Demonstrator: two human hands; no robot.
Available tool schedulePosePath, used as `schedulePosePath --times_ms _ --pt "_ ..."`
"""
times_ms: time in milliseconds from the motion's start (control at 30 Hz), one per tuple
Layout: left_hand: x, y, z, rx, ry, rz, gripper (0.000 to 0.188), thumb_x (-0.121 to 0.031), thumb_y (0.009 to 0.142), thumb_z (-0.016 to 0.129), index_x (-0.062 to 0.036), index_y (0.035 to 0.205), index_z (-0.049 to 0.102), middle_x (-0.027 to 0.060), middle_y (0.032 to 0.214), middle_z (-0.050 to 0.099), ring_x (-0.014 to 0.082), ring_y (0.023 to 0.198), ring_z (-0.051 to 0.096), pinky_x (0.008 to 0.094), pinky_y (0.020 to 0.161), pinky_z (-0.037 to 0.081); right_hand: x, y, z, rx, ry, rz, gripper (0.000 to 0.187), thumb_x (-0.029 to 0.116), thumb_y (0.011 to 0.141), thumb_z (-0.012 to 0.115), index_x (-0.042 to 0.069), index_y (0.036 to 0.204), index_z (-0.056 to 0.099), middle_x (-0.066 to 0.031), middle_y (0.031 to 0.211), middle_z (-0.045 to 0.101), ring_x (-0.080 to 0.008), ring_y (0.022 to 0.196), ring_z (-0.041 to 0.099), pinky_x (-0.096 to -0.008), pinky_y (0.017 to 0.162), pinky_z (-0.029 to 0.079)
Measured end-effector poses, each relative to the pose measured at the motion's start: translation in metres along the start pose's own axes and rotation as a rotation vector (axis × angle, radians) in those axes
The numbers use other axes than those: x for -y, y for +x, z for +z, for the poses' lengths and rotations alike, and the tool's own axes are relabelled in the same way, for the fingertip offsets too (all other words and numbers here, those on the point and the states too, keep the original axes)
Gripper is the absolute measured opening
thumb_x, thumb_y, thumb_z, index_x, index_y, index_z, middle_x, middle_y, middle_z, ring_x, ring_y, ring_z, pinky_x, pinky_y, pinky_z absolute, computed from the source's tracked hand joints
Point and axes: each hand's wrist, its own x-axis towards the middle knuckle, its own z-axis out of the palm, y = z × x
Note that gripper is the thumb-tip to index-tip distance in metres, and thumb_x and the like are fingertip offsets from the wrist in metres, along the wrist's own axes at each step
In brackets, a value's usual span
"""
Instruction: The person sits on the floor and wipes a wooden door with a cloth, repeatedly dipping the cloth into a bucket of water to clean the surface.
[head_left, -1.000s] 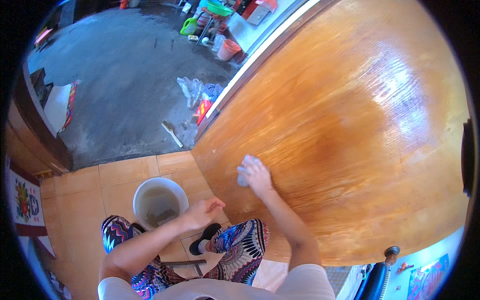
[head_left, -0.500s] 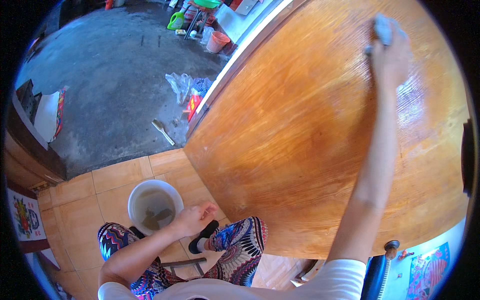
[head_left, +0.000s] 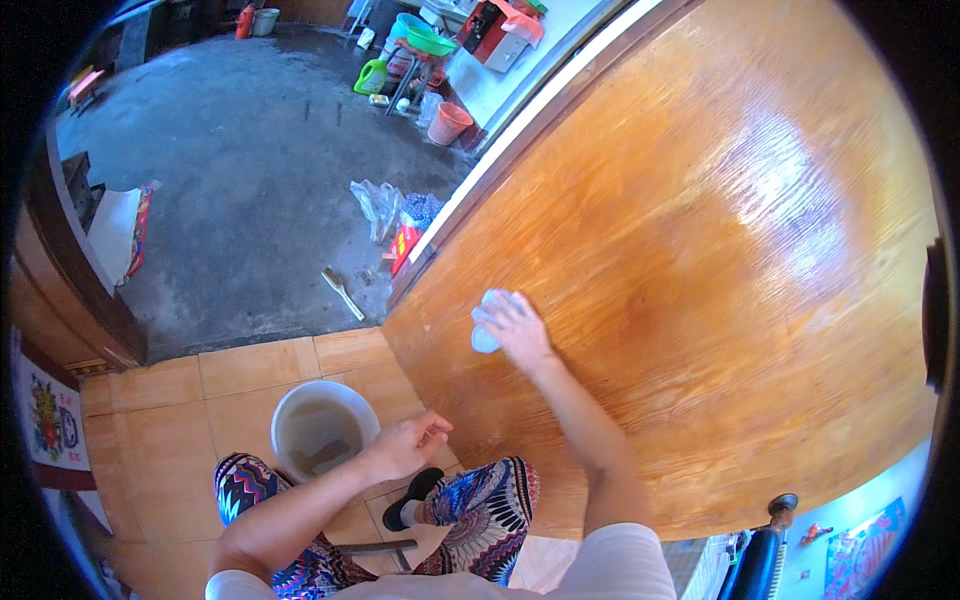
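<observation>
**A house doorway opening onto a yard**

This looks like the entrance of a home. A large varnished wooden door [head_left: 700, 260] stands over an orange tiled floor [head_left: 170, 420], where a white bucket [head_left: 322, 428] of murky water sits. Beyond the threshold lies a rough concrete yard [head_left: 230, 170] with household clutter: plastic basins [head_left: 430, 40], a jug [head_left: 371, 77], a pink pot [head_left: 449, 123] and a brush [head_left: 342, 292].

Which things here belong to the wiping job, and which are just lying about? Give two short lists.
In use:
- right hand, pressing a pale cloth
- wooden door, being wiped
- white bucket of murky water

Lying about:
- brush on the concrete floor
- plastic bags
- orange pot
- green bowl
- left hand, idle over the knee
</observation>
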Motion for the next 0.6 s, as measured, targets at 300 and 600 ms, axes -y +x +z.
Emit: schedulePosePath --times_ms 300,600 --pt "-0.003 0.0 0.008 0.066 -0.138 0.024 0.029 -0.028 0.104 0.058 -0.0049 0.12 0.062 0.0102 0.103 0.07 0.0165 0.093 0.066 0.0342 0.083 0.053 -0.259 0.039 -0.273 -0.641 -0.495 0.521 0.07 0.014 0.075 0.08 0.026 0.139 0.056 -0.0049 0.144 0.056 -0.0292 0.143 0.042 -0.0524 0.115 0.035" --pt "-0.007 0.007 0.002 0.063 -0.159 -0.046 0.031 -0.031 0.103 0.058 -0.0062 0.121 0.063 0.0138 0.107 0.071 0.0236 0.096 0.069 0.0368 0.083 0.054 -0.229 0.13 -0.21 -0.562 -0.31 0.576 0.066 0.019 0.075 0.079 0.024 0.137 0.058 -0.0108 0.145 0.056 -0.0338 0.144 0.039 -0.0535 0.115 0.032"
